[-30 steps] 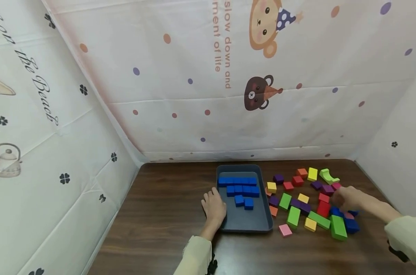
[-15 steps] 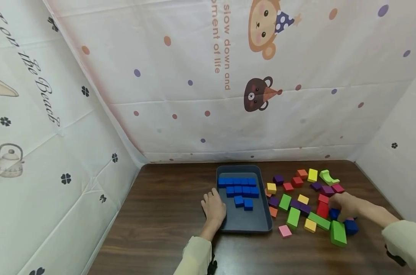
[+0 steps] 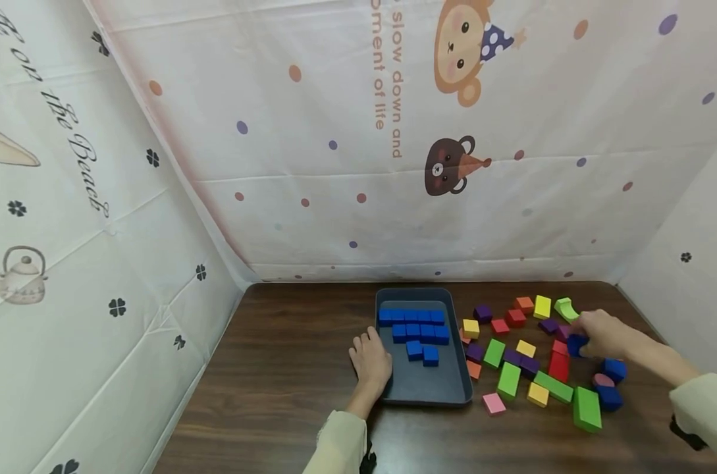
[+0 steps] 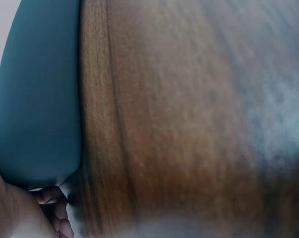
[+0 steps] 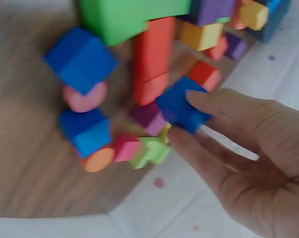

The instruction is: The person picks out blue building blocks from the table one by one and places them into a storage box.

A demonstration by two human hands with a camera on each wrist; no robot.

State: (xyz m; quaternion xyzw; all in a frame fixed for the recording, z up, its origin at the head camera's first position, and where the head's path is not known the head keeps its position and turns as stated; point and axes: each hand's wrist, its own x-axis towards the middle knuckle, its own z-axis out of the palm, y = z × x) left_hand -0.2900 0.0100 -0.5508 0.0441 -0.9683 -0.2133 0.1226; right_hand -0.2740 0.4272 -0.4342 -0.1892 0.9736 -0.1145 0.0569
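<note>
My right hand pinches a blue block between thumb and fingers, above the loose blocks at the right. Seen from the head, this block overlaps a red block and a purple one. My left hand holds the left rim of a dark grey tray, its fingers bent down over the outer wall; the thumb is hidden. Blue cubes stand in the tray in two rows, with two separate ones nearer the front. Two other blue blocks lie just front-right of my right hand, a round pink block between them.
Loose green, yellow, purple, orange, red and pink blocks spread over the table right of the tray. A large green block lies nearest the front, and a light green arch is at the back. Printed white cloth encloses the wooden table.
My right hand has gone down among the blocks at the right, taken a blue block and moved it up and toward the back. The left hand and tray stay where they were.
</note>
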